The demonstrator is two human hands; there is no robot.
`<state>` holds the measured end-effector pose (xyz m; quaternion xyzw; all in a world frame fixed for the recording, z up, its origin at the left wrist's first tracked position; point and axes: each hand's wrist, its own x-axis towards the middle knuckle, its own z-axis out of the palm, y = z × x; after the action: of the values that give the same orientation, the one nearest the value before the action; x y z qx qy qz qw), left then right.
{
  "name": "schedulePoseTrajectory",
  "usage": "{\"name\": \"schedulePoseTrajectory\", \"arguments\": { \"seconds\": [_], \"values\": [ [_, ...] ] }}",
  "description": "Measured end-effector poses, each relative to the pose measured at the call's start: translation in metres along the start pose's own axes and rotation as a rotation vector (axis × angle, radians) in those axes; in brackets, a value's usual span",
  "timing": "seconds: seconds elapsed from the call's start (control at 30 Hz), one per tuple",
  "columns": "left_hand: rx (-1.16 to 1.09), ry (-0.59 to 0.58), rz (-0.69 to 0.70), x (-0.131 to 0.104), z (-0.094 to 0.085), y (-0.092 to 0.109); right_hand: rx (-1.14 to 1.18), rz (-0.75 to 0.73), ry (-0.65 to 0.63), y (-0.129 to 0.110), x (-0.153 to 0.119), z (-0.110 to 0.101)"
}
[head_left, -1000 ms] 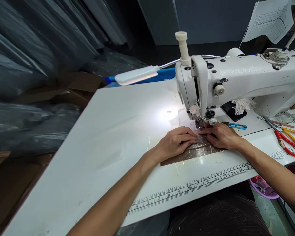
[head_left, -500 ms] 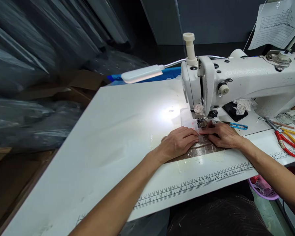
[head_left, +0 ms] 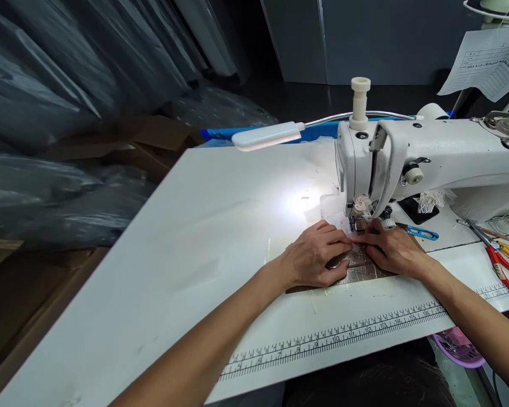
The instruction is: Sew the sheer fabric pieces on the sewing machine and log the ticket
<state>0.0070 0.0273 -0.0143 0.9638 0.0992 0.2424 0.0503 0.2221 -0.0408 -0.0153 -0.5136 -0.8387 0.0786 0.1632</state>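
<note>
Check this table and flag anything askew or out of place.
Two mild oddities: the white printed paper sheet hangs tilted with a wavy lower edge, and a crumpled white lace scrap sits bunched beneath the arm of the white metal sewing machine, not laid flat.

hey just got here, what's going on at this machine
A person has both hands at a white sewing machine. The left hand and right hand are close together just in front of the presser foot, fingers at a thin, pale piece. A brown sheet lies under the hands. Whether the needle is down is too small to tell. Blue snips lie beside the right hand.
</note>
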Motion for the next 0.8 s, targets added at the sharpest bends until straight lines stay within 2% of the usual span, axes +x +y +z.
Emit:
{"name": "schedulePoseTrajectory", "arguments": {
  "seconds": [0.2,0.4,0.57,0.8],
  "values": [
    [0.055,-0.018,-0.005,-0.003,0.000,-0.002,-0.069,0.018,-0.001,-0.003,0.000,-0.001],
    [0.062,-0.046,-0.033,-0.005,0.001,-0.004,-0.080,0.030,-0.076,-0.008,-0.001,-0.007],
    [0.032,-0.043,-0.059,-0.006,0.003,-0.008,-0.115,0.027,-0.052,-0.012,0.001,-0.008],
    [0.027,-0.104,-0.119,-0.004,0.000,-0.013,0.005,0.091,-0.059,-0.008,0.000,-0.005]
  ]
}}
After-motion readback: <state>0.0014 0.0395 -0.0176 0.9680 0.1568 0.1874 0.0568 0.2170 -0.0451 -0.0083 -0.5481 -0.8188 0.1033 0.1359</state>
